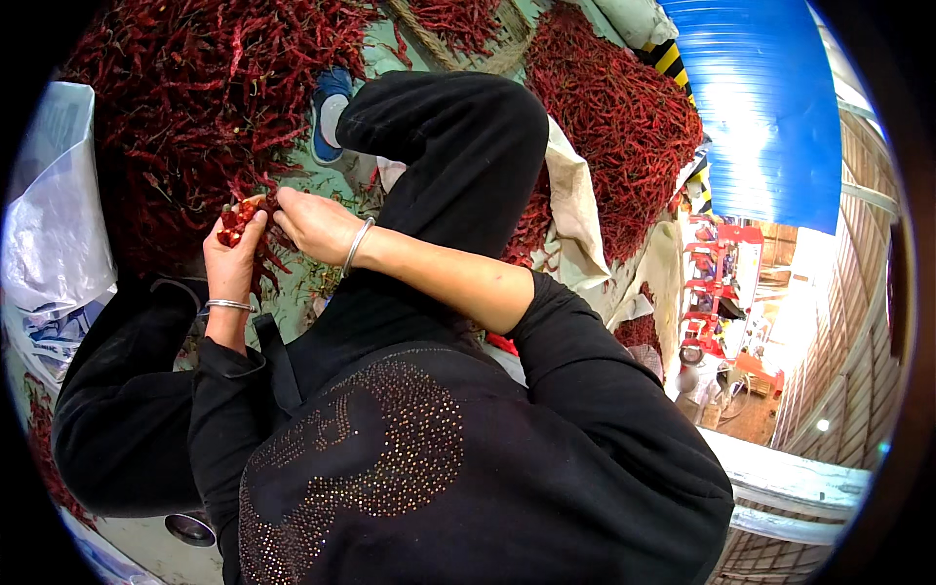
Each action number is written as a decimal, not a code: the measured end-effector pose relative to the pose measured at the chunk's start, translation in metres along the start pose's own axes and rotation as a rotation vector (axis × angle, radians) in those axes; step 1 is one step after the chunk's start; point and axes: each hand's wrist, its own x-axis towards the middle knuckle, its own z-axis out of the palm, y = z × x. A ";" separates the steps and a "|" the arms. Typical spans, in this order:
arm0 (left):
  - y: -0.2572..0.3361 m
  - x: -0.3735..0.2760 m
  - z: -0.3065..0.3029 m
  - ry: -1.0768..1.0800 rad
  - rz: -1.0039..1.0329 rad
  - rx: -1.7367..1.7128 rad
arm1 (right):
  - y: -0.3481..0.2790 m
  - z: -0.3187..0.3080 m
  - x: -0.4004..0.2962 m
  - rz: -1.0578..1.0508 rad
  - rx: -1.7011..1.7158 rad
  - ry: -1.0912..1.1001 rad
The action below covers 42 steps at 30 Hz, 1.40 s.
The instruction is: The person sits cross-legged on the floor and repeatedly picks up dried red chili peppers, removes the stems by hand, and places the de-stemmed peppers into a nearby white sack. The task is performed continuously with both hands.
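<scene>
My left hand (232, 252) is closed around several dried red chilies (235, 227), whose ends with pale stem scars stick out at the thumb. My right hand (318, 225) reaches across from the right, its thumb and fingers pinched on a dark red chili (271, 208) right beside the left thumb. The right fingertips are partly hidden. Both hands hover over the near edge of a large heap of dried red chilies (183, 95). Below them, stem bits (314, 281) lie scattered on the green floor (296, 300).
Another chili heap (610, 131) rises beyond my right knee, with a pale woven sack (574, 212) beside it. A woven basket (512, 51) holds chilies at the top. A white plastic sack (58, 212) stands at left. Red machinery (724, 285) is far right.
</scene>
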 end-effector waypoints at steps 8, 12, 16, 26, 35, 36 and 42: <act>0.033 -0.002 -0.024 0.285 -0.173 -0.315 | -0.049 -0.098 -0.049 -0.406 -0.342 0.606; 0.001 0.018 -0.019 0.595 -0.107 -0.473 | 0.002 -0.167 -0.152 0.050 0.004 0.885; 0.004 0.021 -0.041 0.842 -0.131 -0.430 | 0.039 -0.227 -0.188 0.111 -0.981 0.344; 0.025 -0.012 -0.064 0.740 -0.041 -0.753 | 0.004 -0.074 0.027 -0.398 -0.544 -0.198; -0.005 -0.043 -0.043 0.779 -0.297 -0.604 | 0.098 0.106 0.135 -0.024 -0.501 -0.341; -0.006 -0.036 -0.038 0.725 -0.288 -0.592 | 0.104 0.112 0.139 0.000 -0.435 -0.240; -0.005 -0.026 -0.026 0.631 -0.395 -0.435 | 0.128 0.140 0.160 -0.043 -0.371 -0.130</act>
